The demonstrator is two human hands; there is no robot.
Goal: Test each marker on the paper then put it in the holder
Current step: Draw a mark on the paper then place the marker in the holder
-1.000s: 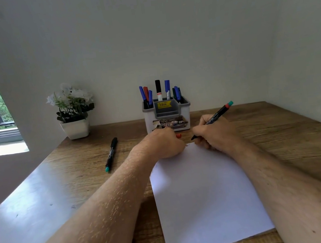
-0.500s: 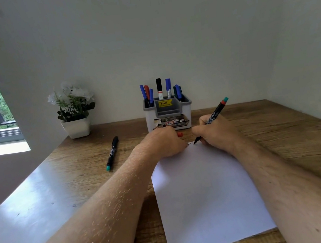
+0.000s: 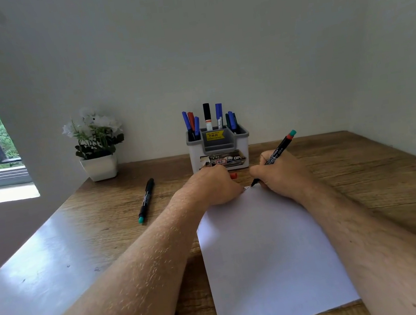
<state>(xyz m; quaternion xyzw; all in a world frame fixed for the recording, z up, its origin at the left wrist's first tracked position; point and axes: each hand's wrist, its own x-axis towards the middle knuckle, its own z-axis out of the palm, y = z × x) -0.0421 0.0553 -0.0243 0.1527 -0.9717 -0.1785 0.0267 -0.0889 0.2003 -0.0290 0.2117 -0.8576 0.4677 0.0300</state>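
My right hand [image 3: 280,173] grips a black marker [image 3: 278,150] with a teal and red end, its tip touching the top edge of the white paper [image 3: 267,256]. My left hand [image 3: 214,186] rests curled on the paper's top left corner, and a small red cap [image 3: 233,175] sticks out from its fingers. The grey and white holder [image 3: 219,153] stands just behind both hands with several markers upright in it. Another black marker with a teal end [image 3: 146,200] lies on the desk to the left.
A white pot of white flowers [image 3: 96,147] stands at the back left against the wall. The wooden desk [image 3: 366,174] meets walls at the back and right. A window lies to the far left.
The marker in my right hand has tilted slightly more upright while its tip stays at the paper's top edge. My left hand has stayed in place.
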